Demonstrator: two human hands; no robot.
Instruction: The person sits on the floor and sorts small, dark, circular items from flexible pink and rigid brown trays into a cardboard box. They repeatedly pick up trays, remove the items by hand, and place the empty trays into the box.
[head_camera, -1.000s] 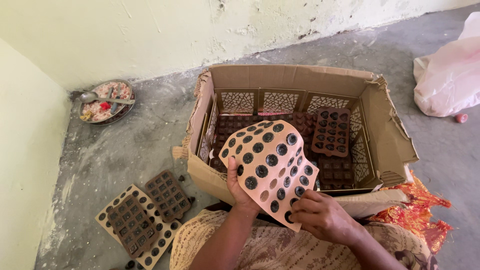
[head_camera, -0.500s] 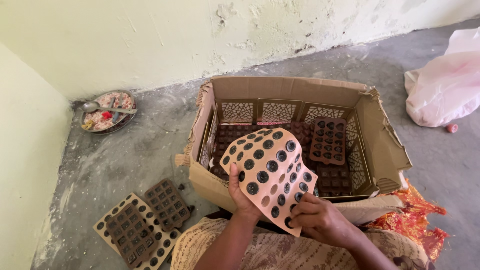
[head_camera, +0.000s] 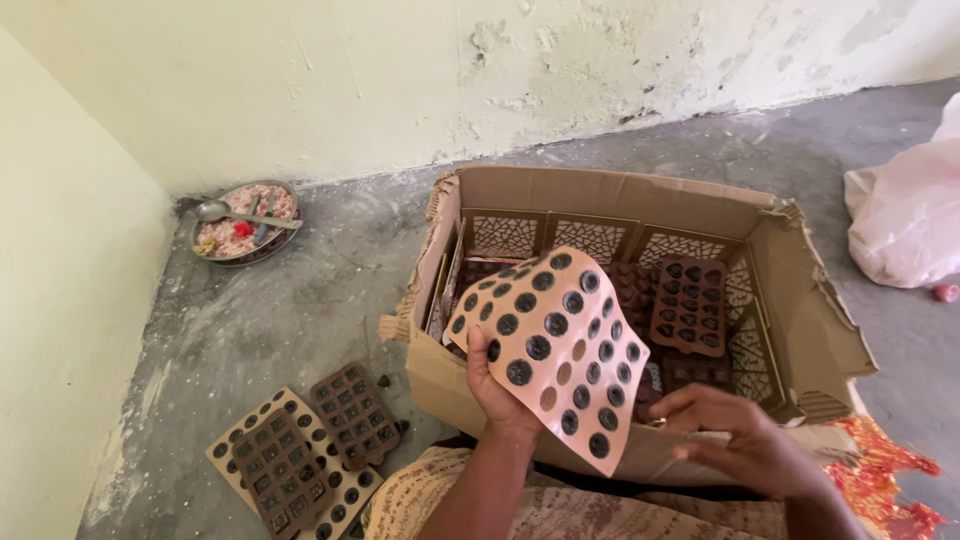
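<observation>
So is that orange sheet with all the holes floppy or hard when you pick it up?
Probably floppy: the orange mould sheet curves over and droops at its lower end, though the left hand grips only one edge. It seems light, since that one hand carries it. The dark pieces in its holes may pop out if it bends much.
</observation>
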